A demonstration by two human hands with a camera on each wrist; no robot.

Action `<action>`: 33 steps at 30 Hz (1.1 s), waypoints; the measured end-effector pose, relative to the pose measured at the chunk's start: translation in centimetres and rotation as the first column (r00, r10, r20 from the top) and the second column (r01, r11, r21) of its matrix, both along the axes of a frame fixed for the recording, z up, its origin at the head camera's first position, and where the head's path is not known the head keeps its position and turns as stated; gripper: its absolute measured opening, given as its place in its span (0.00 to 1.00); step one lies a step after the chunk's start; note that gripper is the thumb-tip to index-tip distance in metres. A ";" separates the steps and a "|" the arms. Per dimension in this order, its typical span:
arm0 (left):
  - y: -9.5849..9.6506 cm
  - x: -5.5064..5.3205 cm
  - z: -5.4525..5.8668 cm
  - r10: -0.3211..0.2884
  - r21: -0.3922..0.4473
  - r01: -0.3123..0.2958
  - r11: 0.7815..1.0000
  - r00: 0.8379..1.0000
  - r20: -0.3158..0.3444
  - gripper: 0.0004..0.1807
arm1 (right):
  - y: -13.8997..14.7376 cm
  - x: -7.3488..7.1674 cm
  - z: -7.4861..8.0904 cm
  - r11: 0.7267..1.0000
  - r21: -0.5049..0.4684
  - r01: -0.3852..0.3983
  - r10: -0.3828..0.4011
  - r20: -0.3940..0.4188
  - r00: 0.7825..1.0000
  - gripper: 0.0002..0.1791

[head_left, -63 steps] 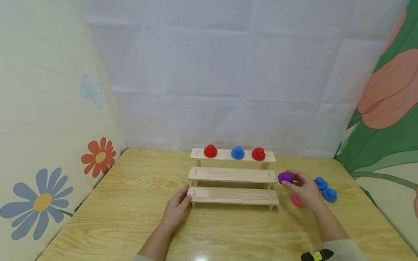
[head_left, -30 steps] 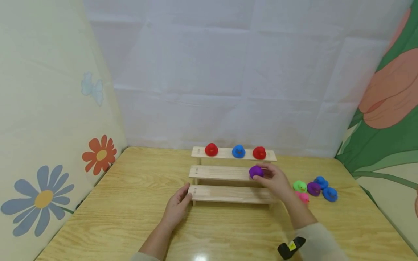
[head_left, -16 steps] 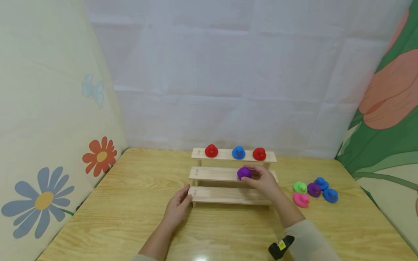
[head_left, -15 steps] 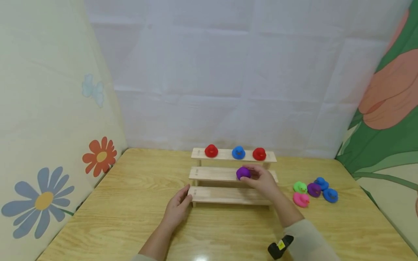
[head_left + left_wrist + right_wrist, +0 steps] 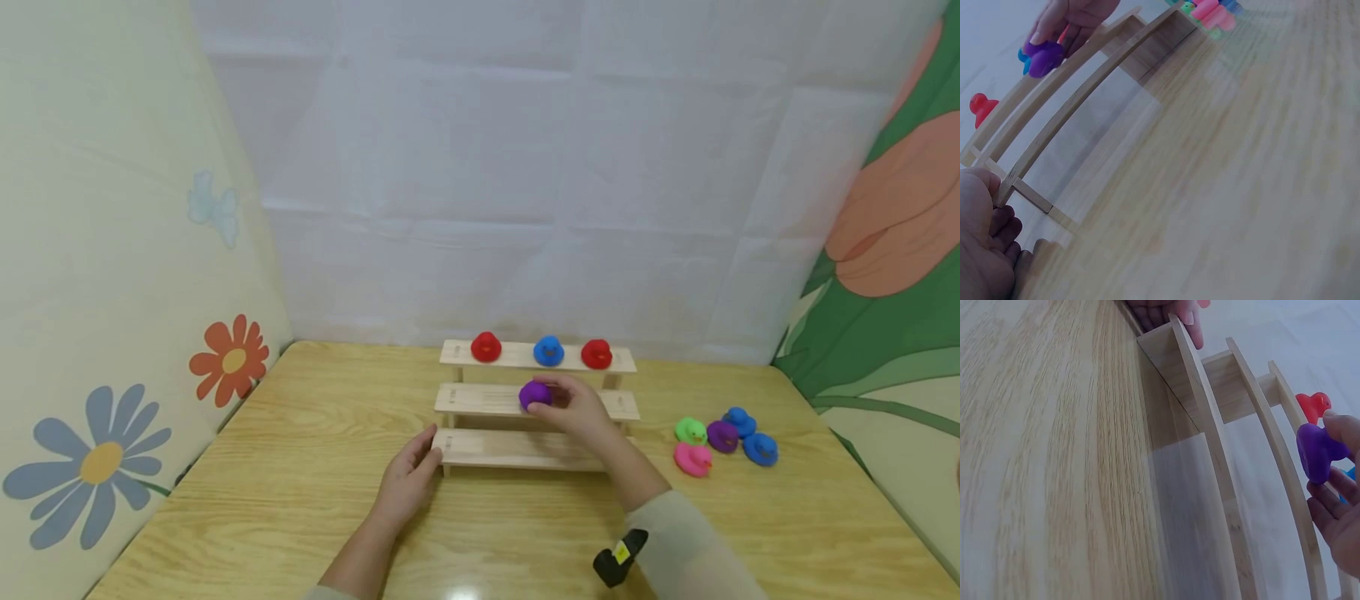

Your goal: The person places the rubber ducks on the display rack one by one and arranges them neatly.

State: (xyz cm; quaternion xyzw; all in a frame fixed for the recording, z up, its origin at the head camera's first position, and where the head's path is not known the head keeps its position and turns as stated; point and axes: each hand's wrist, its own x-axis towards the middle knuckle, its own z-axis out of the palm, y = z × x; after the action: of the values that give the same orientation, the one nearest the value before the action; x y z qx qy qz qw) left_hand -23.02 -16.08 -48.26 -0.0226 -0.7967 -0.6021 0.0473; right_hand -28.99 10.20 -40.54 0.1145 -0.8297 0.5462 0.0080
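A purple rubber duck (image 5: pixel 535 397) is pinched between the thumb and fingers of my right hand (image 5: pixel 573 410), just above the middle step of a three-step wooden stand (image 5: pixel 480 447). The right wrist view shows the purple duck (image 5: pixel 1319 452) clear of that board. At the left end of the lowest step, my left hand (image 5: pixel 407 479) grips the board, thumb on top and fingers below, as the left wrist view shows. Along the top step sit a red duck (image 5: pixel 486 347), a blue duck (image 5: pixel 549 351) and another red duck (image 5: pixel 597 354).
On the table (image 5: pixel 300 433) right of the stand lies a loose group: a green duck (image 5: pixel 691 432), a pink duck (image 5: pixel 692 459), a purple duck (image 5: pixel 723 436) and two blue ducks (image 5: pixel 761 449). A white cloth (image 5: pixel 450 167) hangs behind.
My right hand has carried the purple duck leftward from beside the stand to over the middle step. The left hand stays on the lowest step's end.
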 end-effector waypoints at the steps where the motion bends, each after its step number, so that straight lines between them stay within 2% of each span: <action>1: 0.0 0.0 0.0 0.002 0.002 -0.002 1.000 1.000 0.007 0.28 | -0.2 -0.1 0.1 1.000 -0.003 -0.005 0.005 -0.001 1.000 0.27; 4: 0.0 0.0 0.2 -0.008 0.013 0.008 1.000 1.000 0.029 0.28 | -0.9 -0.3 0.1 1.000 -0.006 -0.017 0.017 -0.010 1.000 0.27; 16: 0.0 -0.1 0.0 -0.005 0.011 0.005 1.000 1.000 0.021 0.28 | -3.4 -0.9 0.4 0.996 -0.027 -0.089 0.089 -0.011 0.996 0.25; 33: 0.1 0.1 0.2 -0.004 0.018 0.004 1.000 1.000 0.008 0.28 | -6.0 -1.3 0.5 0.990 0.060 -0.126 0.128 -0.022 0.992 0.26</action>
State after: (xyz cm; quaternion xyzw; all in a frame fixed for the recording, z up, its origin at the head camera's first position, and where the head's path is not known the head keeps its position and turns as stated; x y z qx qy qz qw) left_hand -22.89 -16.03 -48.03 -0.0214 -0.7913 -0.6095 0.0433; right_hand -30.26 4.23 -40.07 0.1743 -0.8362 0.5196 -0.0195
